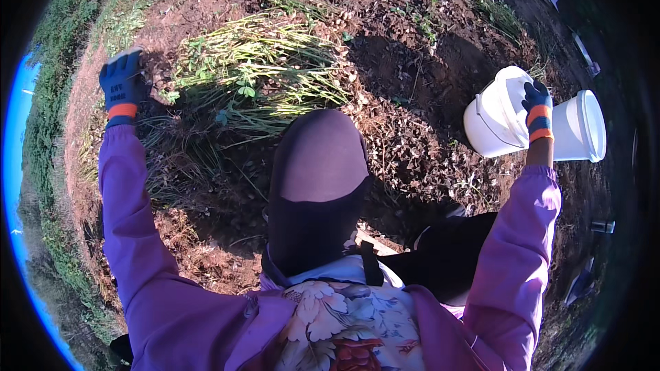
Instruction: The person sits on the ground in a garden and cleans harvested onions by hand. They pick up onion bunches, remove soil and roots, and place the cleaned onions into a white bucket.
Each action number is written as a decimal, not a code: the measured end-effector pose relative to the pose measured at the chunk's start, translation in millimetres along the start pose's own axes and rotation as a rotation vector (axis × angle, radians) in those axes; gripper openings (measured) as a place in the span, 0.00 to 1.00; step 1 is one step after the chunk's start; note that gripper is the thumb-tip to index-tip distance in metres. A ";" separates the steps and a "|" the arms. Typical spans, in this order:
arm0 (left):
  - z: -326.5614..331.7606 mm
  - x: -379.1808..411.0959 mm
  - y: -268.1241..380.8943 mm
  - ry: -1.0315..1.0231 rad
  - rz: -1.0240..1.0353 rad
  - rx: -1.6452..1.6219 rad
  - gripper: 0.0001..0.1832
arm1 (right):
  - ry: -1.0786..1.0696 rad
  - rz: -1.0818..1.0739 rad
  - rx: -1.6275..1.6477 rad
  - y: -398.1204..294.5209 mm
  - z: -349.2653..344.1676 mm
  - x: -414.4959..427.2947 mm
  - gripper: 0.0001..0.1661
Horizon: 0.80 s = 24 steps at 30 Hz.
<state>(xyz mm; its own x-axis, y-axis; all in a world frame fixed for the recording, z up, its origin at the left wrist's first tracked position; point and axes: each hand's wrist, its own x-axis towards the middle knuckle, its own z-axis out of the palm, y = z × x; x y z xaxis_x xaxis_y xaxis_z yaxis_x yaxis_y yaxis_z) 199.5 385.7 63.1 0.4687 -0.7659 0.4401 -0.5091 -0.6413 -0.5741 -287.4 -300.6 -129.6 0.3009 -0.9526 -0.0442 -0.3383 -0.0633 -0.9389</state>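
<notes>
My left hand [122, 85], in a blue work glove with an orange cuff, reaches out at the far left above the soil. It is beside a heap of pulled plants [263, 69], which look like peanut plants with pods at the root ends. Whether its fingers hold anything is hidden. My right hand [537, 105], gloved alike, has its fingers curled at the rim of a white plastic bucket [490, 121] with a wire handle. Just beyond that hand is a second white bucket [572, 129]. The inside of the first bucket is mostly hidden.
My bent knee [319, 159] rises between the hands. Dry leaves and roots [402, 144] litter the brown soil. Smaller plant clumps [500, 18] lie at the upper right. A metallic cylinder [603, 226] is at the right edge, and green growth [62, 36] borders the field at left.
</notes>
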 end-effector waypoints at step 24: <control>142.1 86.2 411.0 -0.375 0.427 -0.498 0.31 | -0.474 -0.251 -0.315 -100.0 34.8 -144.1 0.17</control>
<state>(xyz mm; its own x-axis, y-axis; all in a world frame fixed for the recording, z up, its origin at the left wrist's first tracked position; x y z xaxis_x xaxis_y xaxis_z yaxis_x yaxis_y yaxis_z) 133.3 62.5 -233.1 0.3270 -0.9427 -0.0665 -0.9257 -0.3054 -0.2231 -265.8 -146.7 -41.2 0.7441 -0.6663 -0.0495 -0.4307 -0.4218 -0.7978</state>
